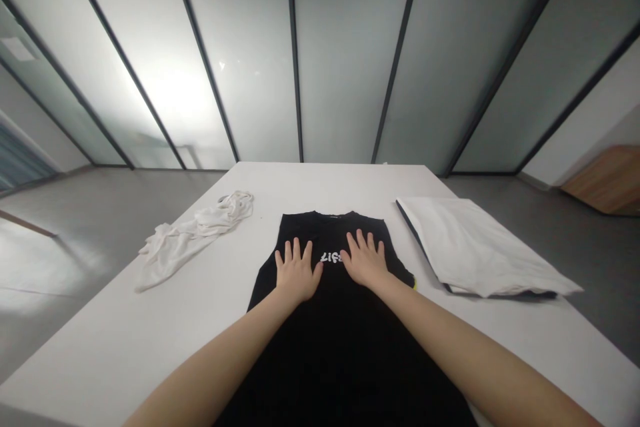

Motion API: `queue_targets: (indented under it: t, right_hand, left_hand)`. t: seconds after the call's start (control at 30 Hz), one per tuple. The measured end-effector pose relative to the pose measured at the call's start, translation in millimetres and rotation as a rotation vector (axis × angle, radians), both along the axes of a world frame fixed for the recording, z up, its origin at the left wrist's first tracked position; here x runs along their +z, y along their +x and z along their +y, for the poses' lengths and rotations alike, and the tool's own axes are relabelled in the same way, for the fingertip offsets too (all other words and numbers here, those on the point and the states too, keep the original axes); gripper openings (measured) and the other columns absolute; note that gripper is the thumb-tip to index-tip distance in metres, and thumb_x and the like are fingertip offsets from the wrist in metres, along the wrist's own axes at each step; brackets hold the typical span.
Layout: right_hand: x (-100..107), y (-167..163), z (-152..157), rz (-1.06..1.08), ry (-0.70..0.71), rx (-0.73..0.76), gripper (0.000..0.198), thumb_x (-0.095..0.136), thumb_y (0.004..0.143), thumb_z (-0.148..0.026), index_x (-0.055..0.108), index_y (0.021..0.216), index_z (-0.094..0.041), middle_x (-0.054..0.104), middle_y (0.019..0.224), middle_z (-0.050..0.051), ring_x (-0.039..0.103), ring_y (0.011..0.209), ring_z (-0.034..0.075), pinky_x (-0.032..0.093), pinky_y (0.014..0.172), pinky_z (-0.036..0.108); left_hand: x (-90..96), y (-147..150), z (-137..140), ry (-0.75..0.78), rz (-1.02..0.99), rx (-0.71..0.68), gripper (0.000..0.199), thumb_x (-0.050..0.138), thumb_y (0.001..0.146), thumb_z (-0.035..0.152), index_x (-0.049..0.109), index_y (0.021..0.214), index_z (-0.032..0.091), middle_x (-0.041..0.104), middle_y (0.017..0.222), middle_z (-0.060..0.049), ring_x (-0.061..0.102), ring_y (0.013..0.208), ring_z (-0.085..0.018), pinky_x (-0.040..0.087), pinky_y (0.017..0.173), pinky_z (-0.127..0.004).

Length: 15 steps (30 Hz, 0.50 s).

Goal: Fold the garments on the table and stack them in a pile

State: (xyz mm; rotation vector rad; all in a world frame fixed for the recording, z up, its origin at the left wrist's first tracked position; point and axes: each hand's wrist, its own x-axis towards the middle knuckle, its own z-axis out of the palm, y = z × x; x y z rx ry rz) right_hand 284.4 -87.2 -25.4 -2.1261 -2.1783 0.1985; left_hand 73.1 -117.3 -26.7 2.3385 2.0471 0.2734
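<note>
A black sleeveless shirt (333, 307) lies spread on the white table, its neckline toward the far side and white lettering across the chest. My left hand (297, 271) rests flat on the left side of the chest, fingers spread. On the other side, my right hand (366, 260) lies flat with spread fingers and partly covers the lettering. Neither hand grips the cloth. A bit of yellow shows at the shirt's right edge. The near part of the black area runs down to the bottom of the view, where the hem cannot be made out.
On the white table (330, 183), a crumpled white garment (200, 230) lies at the left edge. At the right, a stack of flat white and dark cloth (485, 247) reaches past the table's edge. Frosted glass panels (350, 53) stand behind the table.
</note>
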Motion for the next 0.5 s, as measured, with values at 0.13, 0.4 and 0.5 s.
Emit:
queue_targets:
  t: [0.13, 0.4, 0.5]
  right_hand:
    - [-1, -1, 2, 0.000, 0.027, 0.010, 0.070, 0.032, 0.108, -0.054, 0.031, 0.169, -0.019, 0.022, 0.176, 0.018, 0.017, 0.160, 0.046, 0.012, 0.124, 0.069]
    - [0, 21, 6, 0.347, 0.177, 0.132, 0.057, 0.028, 0.109, -0.044, 0.054, 0.155, -0.025, 0.047, 0.165, 0.011, 0.038, 0.155, 0.029, 0.026, 0.127, 0.052]
    - [7, 50, 18, 0.421, 0.346, 0.045, 0.050, 0.033, 0.106, -0.035, 0.063, 0.144, -0.019, 0.061, 0.149, 0.015, 0.053, 0.142, 0.027, 0.037, 0.121, 0.043]
  left_hand:
    - [1.2, 1, -5, 0.036, -0.004, 0.000, 0.076, 0.042, 0.104, 0.057, 0.032, 0.168, 0.018, 0.037, 0.170, -0.020, 0.029, 0.158, -0.044, 0.025, 0.124, -0.066]
    - [14.6, -20, 4, 0.067, -0.143, -0.002, 0.058, 0.039, 0.107, 0.045, 0.046, 0.158, 0.018, 0.058, 0.155, -0.015, 0.053, 0.143, -0.033, 0.041, 0.118, -0.050]
    - [19.5, -48, 24, 0.122, -0.297, 0.043, 0.047, 0.037, 0.107, 0.035, 0.055, 0.148, 0.020, 0.065, 0.146, -0.013, 0.061, 0.135, -0.027, 0.045, 0.115, -0.043]
